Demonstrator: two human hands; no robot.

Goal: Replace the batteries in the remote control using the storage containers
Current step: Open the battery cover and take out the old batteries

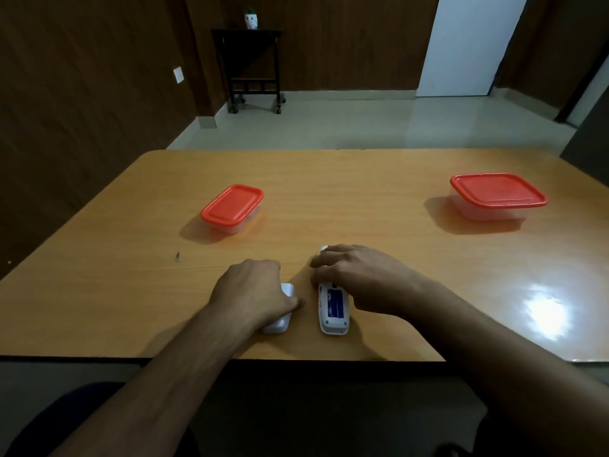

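Left hand (255, 291) grips the white battery cover (280, 319); right hand (359, 277) presses the face-down remote control (333, 310), compartment exposed.

On the surface (329, 192), the left hand (253, 291) covers a white cover (280, 323), the right hand (359, 278) rests on the opened remote (333, 311), between two red-lidded containers (232, 207).

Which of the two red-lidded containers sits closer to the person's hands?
The smaller container on the left. It lies just beyond the left hand, while the larger container sits far off toward the table's right edge.
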